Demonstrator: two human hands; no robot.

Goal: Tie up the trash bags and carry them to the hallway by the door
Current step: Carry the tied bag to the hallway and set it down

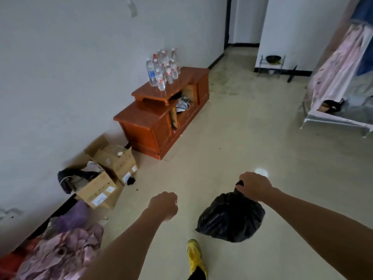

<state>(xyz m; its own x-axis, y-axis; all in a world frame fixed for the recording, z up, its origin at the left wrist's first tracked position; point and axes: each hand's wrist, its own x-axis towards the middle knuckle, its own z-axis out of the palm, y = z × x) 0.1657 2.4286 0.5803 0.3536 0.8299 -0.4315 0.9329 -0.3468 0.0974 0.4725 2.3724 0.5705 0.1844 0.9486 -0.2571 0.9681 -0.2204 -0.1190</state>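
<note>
A full black trash bag (231,217) hangs above the pale floor, its gathered neck gripped in my right hand (255,186). My left hand (164,205) is out in front at the same height, to the left of the bag, curled into a fist with nothing visible in it. The hallway opening (240,43) lies far ahead between two white walls. My foot in a yellow shoe (194,255) steps below the bag.
Along the left wall stand a wooden cabinet (153,126) topped with several water bottles (163,69), cardboard boxes (105,176) and a heap of clothes (60,253). A clothes rack (343,87) stands at the right; a small metal stand (271,64) sits by the far wall.
</note>
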